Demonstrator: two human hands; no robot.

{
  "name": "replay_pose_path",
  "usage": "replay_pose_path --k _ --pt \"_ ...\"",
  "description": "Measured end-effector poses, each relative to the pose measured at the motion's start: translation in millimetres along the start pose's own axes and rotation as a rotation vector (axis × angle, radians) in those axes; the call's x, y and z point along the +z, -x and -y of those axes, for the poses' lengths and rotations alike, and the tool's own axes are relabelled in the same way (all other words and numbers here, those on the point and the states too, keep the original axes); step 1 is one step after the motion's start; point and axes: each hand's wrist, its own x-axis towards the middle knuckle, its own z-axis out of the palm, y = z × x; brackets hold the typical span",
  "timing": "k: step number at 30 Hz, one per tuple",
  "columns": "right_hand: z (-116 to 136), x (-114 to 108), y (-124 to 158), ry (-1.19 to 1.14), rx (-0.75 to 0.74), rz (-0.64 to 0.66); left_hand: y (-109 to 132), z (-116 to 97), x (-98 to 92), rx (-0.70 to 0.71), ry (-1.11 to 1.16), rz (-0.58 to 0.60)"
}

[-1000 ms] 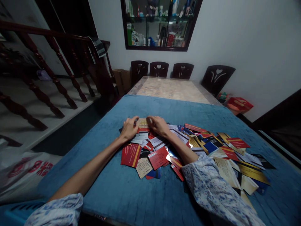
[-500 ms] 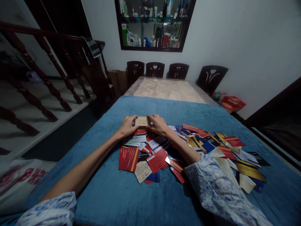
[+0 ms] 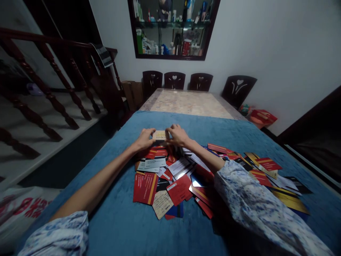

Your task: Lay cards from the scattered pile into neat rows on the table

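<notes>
Between my two hands is a small stack of cards [image 3: 160, 135], its top one cream with yellow print. My left hand [image 3: 145, 139] grips the stack's left end between thumb and fingers. At the opposite end my right hand [image 3: 178, 135] pinches it the same way. Just below the hands spreads a loose heap of plastic cards, among them a red card with a gold stripe [image 3: 145, 187], a pale green card [image 3: 151, 163], a plain red card [image 3: 179, 189] and a cream card with writing [image 3: 162, 204]. My right forearm covers part of the heap.
More cards lie to the right, including a gold card [image 3: 289, 200] and a black card [image 3: 298, 185]. A blue cloth [image 3: 114, 220] covers the near table; its far end is bare marble [image 3: 186, 101]. Dark chairs [image 3: 174, 81] stand behind. A white plastic bag [image 3: 23, 206] is at left.
The view has shifted slightly, so the near cards appear lower. Both hands keep their hold on the stack, whose front edge shows more. My right forearm has swung a little to the right.
</notes>
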Motion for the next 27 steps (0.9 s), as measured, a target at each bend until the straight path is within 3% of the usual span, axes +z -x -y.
replay_pose_path --k 11,27 --pt "4 8 -45 0.002 -0.003 0.031 -31 36 -2.4 -0.055 -0.080 0.008" --pt "-1 41 -99 -0.090 0.027 0.039 -70 72 0.0 -0.142 -0.108 0.057"
